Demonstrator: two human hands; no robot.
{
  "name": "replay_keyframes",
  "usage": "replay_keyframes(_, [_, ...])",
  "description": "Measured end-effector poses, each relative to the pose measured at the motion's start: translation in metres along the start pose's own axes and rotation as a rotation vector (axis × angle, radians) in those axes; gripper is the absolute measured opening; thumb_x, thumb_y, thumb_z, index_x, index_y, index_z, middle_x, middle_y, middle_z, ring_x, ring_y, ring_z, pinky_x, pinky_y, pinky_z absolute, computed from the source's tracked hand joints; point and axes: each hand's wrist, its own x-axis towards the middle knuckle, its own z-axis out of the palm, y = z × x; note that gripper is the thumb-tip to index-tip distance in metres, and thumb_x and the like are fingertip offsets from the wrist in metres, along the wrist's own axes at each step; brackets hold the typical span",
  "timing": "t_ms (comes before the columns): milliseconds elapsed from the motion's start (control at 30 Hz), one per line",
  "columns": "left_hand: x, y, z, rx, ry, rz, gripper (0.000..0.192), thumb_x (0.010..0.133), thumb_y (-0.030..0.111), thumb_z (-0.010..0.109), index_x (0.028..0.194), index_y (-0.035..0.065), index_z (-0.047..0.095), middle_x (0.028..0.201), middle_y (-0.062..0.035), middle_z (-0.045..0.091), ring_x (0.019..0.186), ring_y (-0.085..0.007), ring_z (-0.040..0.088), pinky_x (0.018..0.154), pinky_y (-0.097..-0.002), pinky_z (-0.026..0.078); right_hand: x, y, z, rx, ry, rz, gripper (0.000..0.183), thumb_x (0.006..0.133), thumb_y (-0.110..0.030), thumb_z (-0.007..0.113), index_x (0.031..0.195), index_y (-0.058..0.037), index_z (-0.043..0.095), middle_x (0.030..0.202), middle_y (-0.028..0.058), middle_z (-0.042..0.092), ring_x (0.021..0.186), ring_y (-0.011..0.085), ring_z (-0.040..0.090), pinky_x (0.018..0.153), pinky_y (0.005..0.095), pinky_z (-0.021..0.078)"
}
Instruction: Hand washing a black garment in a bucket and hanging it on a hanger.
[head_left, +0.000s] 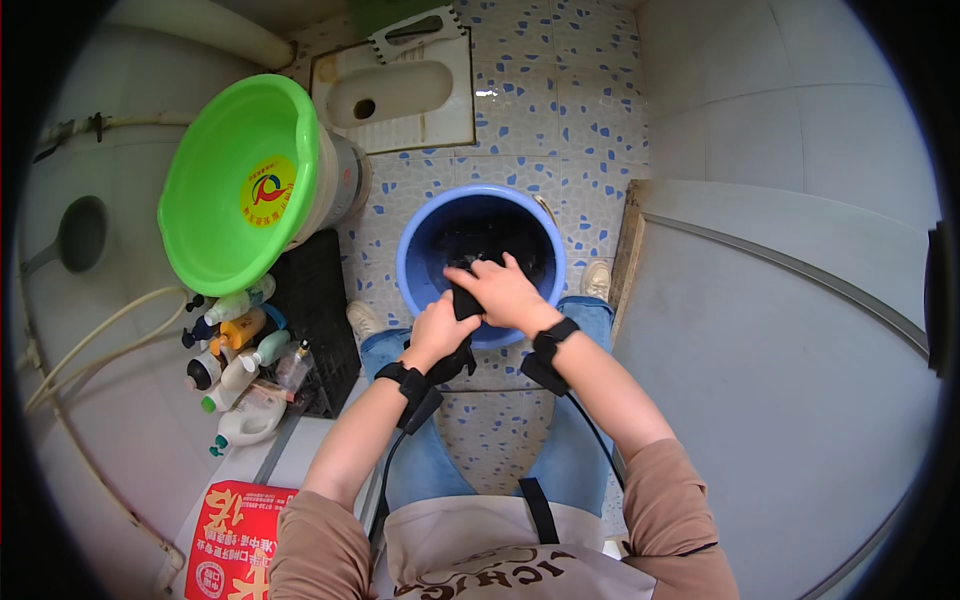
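A blue plastic bucket (405, 259) stands on the tiled floor between my feet, with dark wet-looking contents (491, 229) inside. Over its near rim, a black cloth (466, 301) is bunched between my hands. My left hand (441, 331) grips it just outside the rim, and part of the cloth hangs below that hand. On the bucket side, my right hand (508, 294) holds the same cloth, its fingers reaching over the bucket's mouth. Its fingertips look slightly blurred. Black straps with small devices and cables circle both wrists.
At left, a large green basin (217, 172) tilts on a pale bucket (341, 180). Several bottles (247, 352) crowd beside a black crate (319, 322). A squat toilet (397, 94) lies ahead. A grey door panel (750, 360) borders the right. A red printed bag (232, 540) lies lower left.
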Motion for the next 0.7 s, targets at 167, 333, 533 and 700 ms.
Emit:
replay_keyframes(167, [-0.018,0.005,0.032,-1.011,0.060,-0.029,0.033,0.076,0.018,0.062,0.100,-0.0006,0.050,0.092,-0.0046,0.057,0.083,-0.0121,0.052,0.074,-0.0256,0.042,-0.062,-0.002,-0.003,0.650,0.539,0.459,0.049,0.066,-0.024,0.069,0.106,-0.0021,0.050,0.102,0.0125,0.052,0.094,0.0256,0.051,0.083,0.0317,0.0408])
replay_keyframes(333, [-0.047,0.035,0.041,-1.046,-0.222,-0.293,0.066,0.083,0.052,0.042,0.125,0.0023,0.034,0.123,-0.0112,0.042,0.113,-0.0196,0.039,0.094,-0.0315,0.029,-0.097,-0.030,0.036,1.264,0.256,0.546,0.078,0.069,-0.012,0.070,0.130,-0.0008,0.023,0.116,0.0141,0.045,0.104,0.0188,0.046,0.090,0.0279,0.0351])
replay_keyframes(533, [-0.026,0.011,0.021,-1.214,-0.652,-0.363,0.067,0.080,0.057,0.041,0.123,0.0050,0.039,0.122,-0.0084,0.043,0.111,-0.0191,0.041,0.090,-0.0354,0.034,-0.117,-0.030,0.024,1.224,0.054,0.519,0.078,0.064,-0.010,0.065,0.129,0.0008,0.023,0.118,0.0150,0.046,0.110,0.0230,0.045,0.091,0.0299,0.0342])
replay_keyframes(700, [-0.023,0.036,0.038,-1.343,-0.464,-0.414,0.046,0.071,0.034,0.068,0.097,-0.0018,0.053,0.086,-0.0070,0.058,0.077,-0.0149,0.056,0.068,-0.0279,0.046,-0.118,-0.059,0.003,0.156,0.031,0.371,0.083,0.058,-0.021,0.070,0.125,0.0047,0.028,0.096,0.0154,0.053,0.088,0.0285,0.052,0.071,0.0373,0.0398])
